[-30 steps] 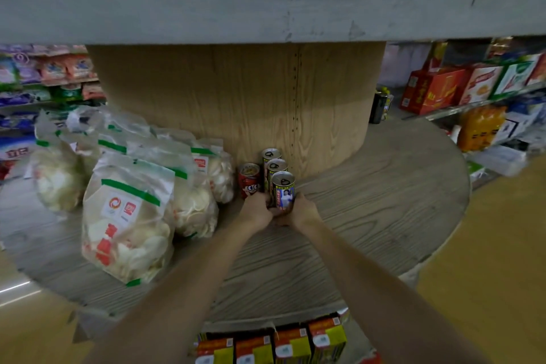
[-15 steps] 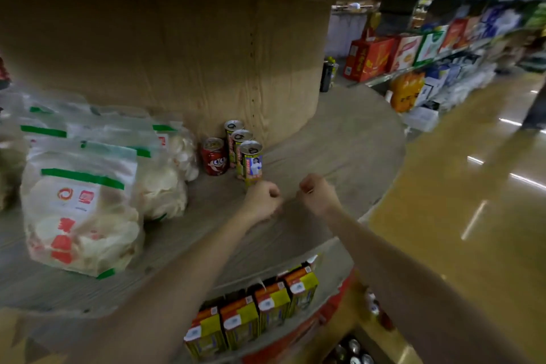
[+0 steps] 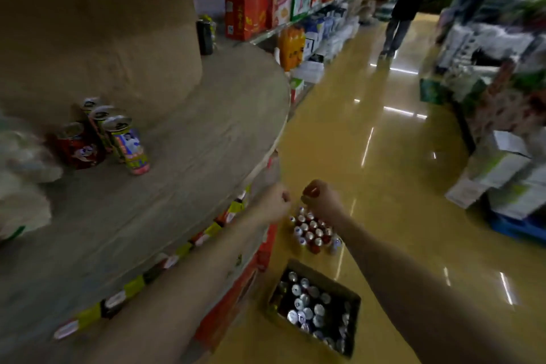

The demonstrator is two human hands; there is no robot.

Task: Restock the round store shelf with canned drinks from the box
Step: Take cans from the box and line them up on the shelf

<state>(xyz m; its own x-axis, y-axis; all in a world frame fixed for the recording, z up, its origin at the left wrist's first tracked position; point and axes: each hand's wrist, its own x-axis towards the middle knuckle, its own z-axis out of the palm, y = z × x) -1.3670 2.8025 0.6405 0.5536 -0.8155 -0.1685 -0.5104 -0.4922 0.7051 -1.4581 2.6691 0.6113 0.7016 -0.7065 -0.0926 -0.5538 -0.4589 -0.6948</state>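
Note:
The round wooden shelf (image 3: 189, 174) fills the left of the view. Three tall cans (image 3: 127, 142) stand on it in a row against the wooden core, and a red can (image 3: 77, 147) stands beside them. On the floor below sits an open cardboard box (image 3: 353, 295) holding several cans (image 3: 307, 304). A loose cluster of cans (image 3: 314, 230) stands on the floor beyond the box. My left hand (image 3: 276, 201) and my right hand (image 3: 320, 199) hover past the shelf's rim, above the floor cans. Both are curled into fists with nothing in them.
White snack bags (image 3: 20, 174) lie on the shelf's left side. A dark can (image 3: 205, 35) stands at the shelf's far edge. Small drink cartons (image 3: 206, 233) line the tier below. Boxed goods fill shelves along the aisle, stacked boxes (image 3: 502, 174) stand right, and a person (image 3: 409, 0) walks away.
My hands have let go of the front tall can and pulled back off the shelf, out over the floor. My view has swung right and down, bringing the box into sight.

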